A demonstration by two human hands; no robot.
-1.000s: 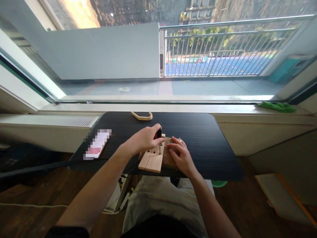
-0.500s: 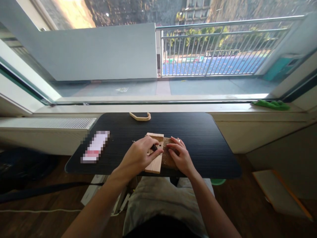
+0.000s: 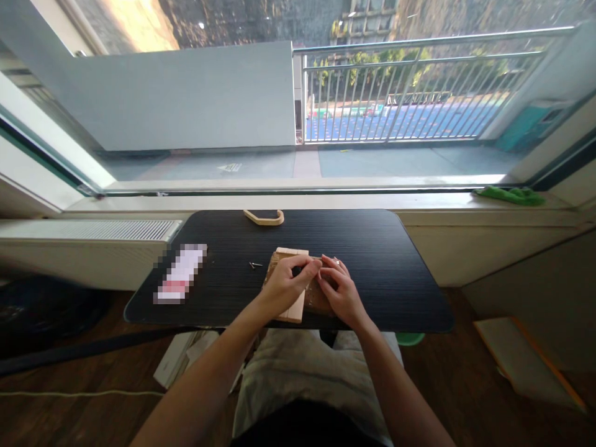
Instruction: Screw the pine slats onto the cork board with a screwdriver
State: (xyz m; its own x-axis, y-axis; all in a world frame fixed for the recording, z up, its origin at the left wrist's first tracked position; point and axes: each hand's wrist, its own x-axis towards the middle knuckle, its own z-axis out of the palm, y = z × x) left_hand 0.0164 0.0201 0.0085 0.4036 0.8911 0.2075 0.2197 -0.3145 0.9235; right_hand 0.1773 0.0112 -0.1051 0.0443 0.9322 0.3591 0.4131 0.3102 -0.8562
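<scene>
Lap [image 3: 316, 372]: one, trousered, lying at 6 o'clock from the board.
Board [image 3: 295, 310]: one, pale wood, sitting on the near half of the table [image 3: 377, 254]. I am judging it light, stiff, dry and unlikely to slip; the long edges are offering the best hold, at 3 and 9 o'clock.
Block [image 3: 319, 302]: brown, rough-looking, showing at the board's 3 o'clock side; seeming heavier and firm, its outer side suiting a steadying palm.
Left hand [image 3: 288, 282]: mine, covering the board's middle. Thumb and forefinger are drawing together towards 2 o'clock; something dark is showing in the curl. Whether I am gripping it, I cannot tell.
Right hand [image 3: 343, 294]: mine, lying over the block, fingers loosely bending, their tips meeting the left's. Whether they are pinching anything, I cannot tell.
Screws [image 3: 254, 266]: small, metallic, lying at 10 o'clock; probably hard and prone to rolling.
Sheet [image 3: 181, 273]: blurred, lying between 9 and 10.
Hook [image 3: 265, 221]: pale, bent, resting at 11, by the far edge.
Cloth [image 3: 508, 196]: green, lying on the sill [image 3: 354, 202] at 2.
</scene>
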